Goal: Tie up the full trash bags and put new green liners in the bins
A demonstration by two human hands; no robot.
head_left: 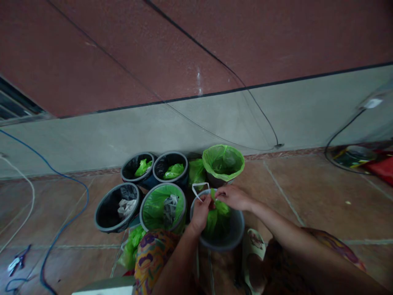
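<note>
Head view: the green bag (218, 219) hangs inside the grey bin (237, 227), its loose body below the hands and its gathered top drawn up between them. The left hand (201, 214) has its grip pinched on the bag's left side, thumb and fingers together; the right hand (233, 197) has its fingertips closed on the top from the other side, so the two grips nearly meet. A white handle (201, 184) loops up just beside the left fingers; whether they touch it cannot be told. The left forearm rises steeply from the bottom edge, leaning right, while the right forearm reaches in from the lower right, the back of its hand facing up and its fingers pointing left. A green-lined bin (210, 159) stands just behind, on the tiled floor (316, 192).
</note>
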